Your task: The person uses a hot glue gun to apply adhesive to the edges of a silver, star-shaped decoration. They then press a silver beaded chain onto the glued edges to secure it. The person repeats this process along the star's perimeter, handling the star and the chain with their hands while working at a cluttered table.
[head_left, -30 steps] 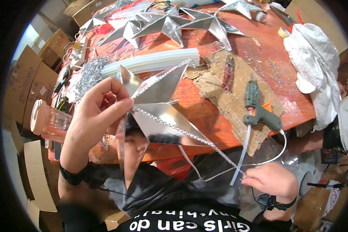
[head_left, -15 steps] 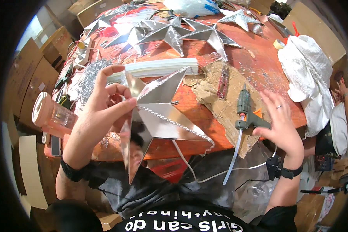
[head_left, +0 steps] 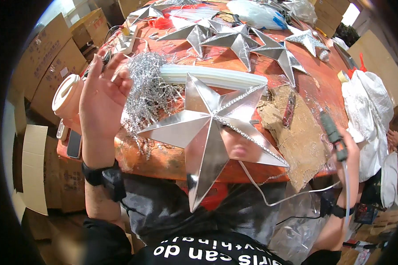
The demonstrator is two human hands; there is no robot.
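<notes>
A silver mirrored star [head_left: 199, 137] lies at the front of the table, its lower point reaching past the edge. A string of small shiny beads [head_left: 247, 137] runs along two of its ridges. Raised to the left of the star is my left hand [head_left: 102, 99], open, fingers apart and partly curled, holding nothing I can see. At the right side, my right hand [head_left: 351, 148] grips a dark green hot glue gun [head_left: 334, 132], nozzle pointing away from me. From the gun's back a clear glue stick [head_left: 346, 190] hangs down. Beside my left hand lies a heap of silver tinsel [head_left: 145, 84].
Several finished-looking silver stars [head_left: 234, 42] lie farther back. White strips [head_left: 212, 77] lie behind the near star, a glue-marked cardboard piece [head_left: 303, 141] to its right. A pink cup [head_left: 68, 99] and a phone [head_left: 74, 145] sit at left. White sacking [head_left: 367, 106] hangs at right, near another person's hand [head_left: 394, 139].
My left hand has let go of the star and lifted to the left; the star now rests flatter. My right hand has picked the glue gun up off the cardboard.
</notes>
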